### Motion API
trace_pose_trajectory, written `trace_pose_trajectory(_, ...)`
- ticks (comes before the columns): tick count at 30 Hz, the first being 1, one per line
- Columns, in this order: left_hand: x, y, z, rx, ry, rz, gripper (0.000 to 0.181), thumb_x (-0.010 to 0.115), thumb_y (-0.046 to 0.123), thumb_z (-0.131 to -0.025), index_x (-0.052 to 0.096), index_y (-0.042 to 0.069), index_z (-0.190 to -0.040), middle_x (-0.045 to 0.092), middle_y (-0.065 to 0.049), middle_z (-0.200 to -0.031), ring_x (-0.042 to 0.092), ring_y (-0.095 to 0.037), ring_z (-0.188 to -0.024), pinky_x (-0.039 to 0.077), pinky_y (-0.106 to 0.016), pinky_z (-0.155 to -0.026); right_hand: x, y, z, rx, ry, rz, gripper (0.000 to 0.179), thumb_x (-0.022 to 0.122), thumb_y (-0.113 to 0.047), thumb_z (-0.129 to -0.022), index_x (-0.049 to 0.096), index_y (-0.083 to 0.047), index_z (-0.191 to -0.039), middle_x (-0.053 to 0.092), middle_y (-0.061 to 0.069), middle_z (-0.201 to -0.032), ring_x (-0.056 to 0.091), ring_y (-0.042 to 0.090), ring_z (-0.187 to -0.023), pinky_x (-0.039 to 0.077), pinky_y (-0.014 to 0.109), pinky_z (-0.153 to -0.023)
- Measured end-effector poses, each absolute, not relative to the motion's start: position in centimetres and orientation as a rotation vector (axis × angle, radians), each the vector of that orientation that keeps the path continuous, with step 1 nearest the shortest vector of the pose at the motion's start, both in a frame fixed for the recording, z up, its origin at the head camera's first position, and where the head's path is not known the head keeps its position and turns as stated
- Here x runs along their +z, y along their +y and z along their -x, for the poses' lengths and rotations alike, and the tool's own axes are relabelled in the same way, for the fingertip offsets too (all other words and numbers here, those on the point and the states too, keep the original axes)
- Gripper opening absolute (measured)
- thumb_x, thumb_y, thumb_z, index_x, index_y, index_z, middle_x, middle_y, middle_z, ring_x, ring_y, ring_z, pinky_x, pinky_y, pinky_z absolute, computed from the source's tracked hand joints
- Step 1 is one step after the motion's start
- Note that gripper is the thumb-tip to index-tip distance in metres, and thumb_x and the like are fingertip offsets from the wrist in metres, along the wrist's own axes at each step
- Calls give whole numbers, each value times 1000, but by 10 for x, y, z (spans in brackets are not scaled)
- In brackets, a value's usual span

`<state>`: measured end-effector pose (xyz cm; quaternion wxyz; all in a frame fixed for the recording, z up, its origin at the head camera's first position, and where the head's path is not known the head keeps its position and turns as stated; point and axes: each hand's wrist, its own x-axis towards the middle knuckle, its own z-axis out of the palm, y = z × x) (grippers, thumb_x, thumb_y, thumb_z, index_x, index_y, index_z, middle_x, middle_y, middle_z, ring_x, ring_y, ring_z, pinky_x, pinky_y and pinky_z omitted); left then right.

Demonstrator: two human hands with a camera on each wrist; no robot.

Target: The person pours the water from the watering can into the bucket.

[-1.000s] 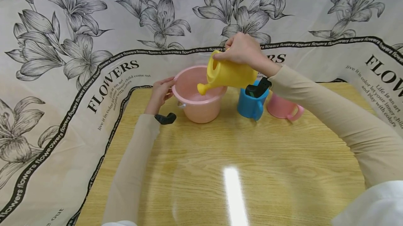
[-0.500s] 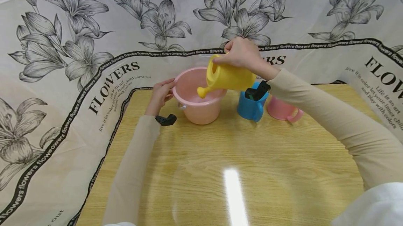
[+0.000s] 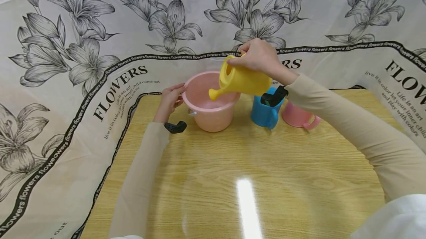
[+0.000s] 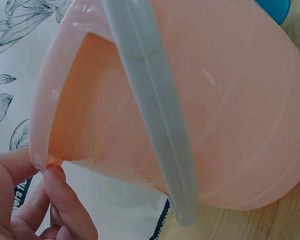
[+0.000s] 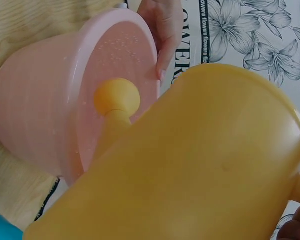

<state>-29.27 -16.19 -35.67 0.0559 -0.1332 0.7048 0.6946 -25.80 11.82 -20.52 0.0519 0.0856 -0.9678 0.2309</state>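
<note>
My right hand (image 3: 259, 57) grips a yellow watering can (image 3: 246, 80) by its handle, tilted so the spout points down to the left. The round spout head (image 5: 117, 97) hangs over the mouth of a pink bucket (image 3: 214, 118). Small droplets show on the bucket's inner wall in the right wrist view. My left hand (image 3: 171, 100) pinches the bucket's rim at its left side, thumb and fingers on either side of the edge (image 4: 42, 150). A pale grey bucket handle (image 4: 155, 115) hangs down along the outer wall.
Right of the bucket stands a blue mug (image 3: 264, 113), partly behind the right wrist's black camera (image 3: 274, 96). Beside it is a pink mug (image 3: 297, 115). A floral cloth (image 3: 166, 20) backs the wooden table (image 3: 213, 179).
Over the last half second the watering can and right hand have shifted very slightly up and right. The left hand keeps its hold on the bucket rim.
</note>
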Motion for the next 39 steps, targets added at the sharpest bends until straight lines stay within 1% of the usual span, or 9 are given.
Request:
trace_pose_trajectory(9,-358,-162,294,2093,2146,410,38,65,26,-92,62,14,-128,60,0,-98,55,-5,-63,48,-16,-57,-216,137,260,931,-2888,-159,61,67,-63,-76,34,-16,-54,25,-7,-49,36,12,-49,30,25,-49)
trace_pose_trajectory(13,-359,-162,295,2099,2140,415,38,65,26,-92,62,14,-128,60,0,-99,55,-6,-64,48,-15,-57,-224,149,260,1112,-2840,-138,62,68,-61,-78,31,-17,-54,23,-6,-50,32,14,-51,30,30,-52)
trace_pose_trajectory(17,-361,-161,296,2106,2130,426,38,65,25,-92,63,14,-128,61,1,-98,56,-6,-64,47,-15,-55,-232,162,260,1276,-2785,-117,62,70,-58,-79,30,-17,-54,22,-5,-53,31,17,-56,27,35,-56)
trace_pose_trajectory(20,-362,-161,296,2106,2127,436,37,65,24,-92,63,14,-128,61,1,-98,56,-5,-64,47,-15,-56,-239,169,258,1386,-2740,-93,61,70,-57,-79,31,-18,-54,21,-6,-54,29,17,-59,26,37,-62)
trace_pose_trajectory(24,-362,-162,296,2108,2125,439,37,65,24,-92,63,14,-128,60,1,-99,55,-6,-64,47,-16,-57,-248,177,253,1519,-2680,-31,58,69,-56,-81,33,-19,-55,24,-6,-53,31,18,-60,29,42,-66)
trace_pose_trajectory(26,-362,-161,295,2105,2129,433,38,65,24,-92,62,14,-128,60,0,-100,55,-6,-65,48,-16,-57,-252,180,250,1566,-2648,12,55,69,-56,-81,36,-19,-56,27,-6,-53,33,17,-60,33,43,-64)
trace_pose_trajectory(29,-362,-161,295,2103,2133,431,38,64,24,-92,62,14,-129,60,0,-103,55,-7,-67,48,-15,-58,-257,183,246,1631,-2586,47,52,68,-53,-83,39,-20,-55,31,-6,-52,36,17,-59,35,42,-63)
trace_pose_trajectory(34,-360,-161,295,2092,2135,447,37,64,25,-93,62,15,-129,60,0,-105,55,-7,-68,48,-16,-59,-266,188,240,1760,-2490,67,51,68,-49,-84,38,-21,-54,32,-6,-50,35,15,-56,34,39,-61)
trace_pose_trajectory(39,-360,-162,295,2114,2120,454,37,65,25,-92,63,15,-128,60,0,-101,55,-6,-65,48,-16,-57,-273,196,235,1804,-2412,61,52,69,-45,-85,37,-21,-53,31,-6,-48,33,14,-52,30,33,-52)
